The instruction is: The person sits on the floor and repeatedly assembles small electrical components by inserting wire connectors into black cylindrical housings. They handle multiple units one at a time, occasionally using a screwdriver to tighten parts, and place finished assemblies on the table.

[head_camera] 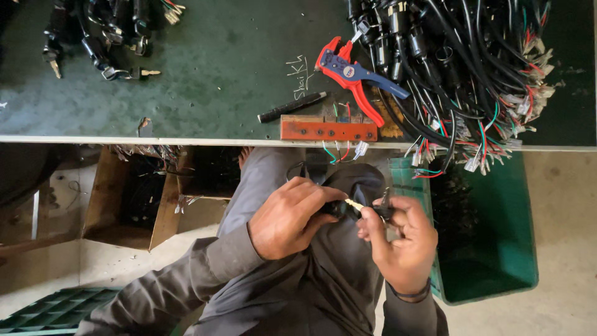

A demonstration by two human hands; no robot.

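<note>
1. The person sits at the near edge of a dark green counter [217, 81], both hands low over the lap in grey clothing.
2. The left hand [291, 218] is curled shut around a small black switch part [341, 208], which sits between the two hands, just below the counter edge.
3. The right hand [401, 239] pinches a key [356, 205] with its fingertips; the pale key blade points left into the black part. A dark band circles that wrist.
4. On the counter, far from the hands, lies a red and blue wire stripper [351, 73], with a black marker [292, 107] just left of it.
5. A red-brown block [328, 130] with holes rests at the counter edge, thin coloured wires hanging off it.
6. A big heap of black wire harnesses [472, 68] fills the far right; a smaller pile of switches [106, 37] lies far left.
7. A green bin [497, 249] stands on the floor at right, a wooden crate [124, 199] at left.
</note>
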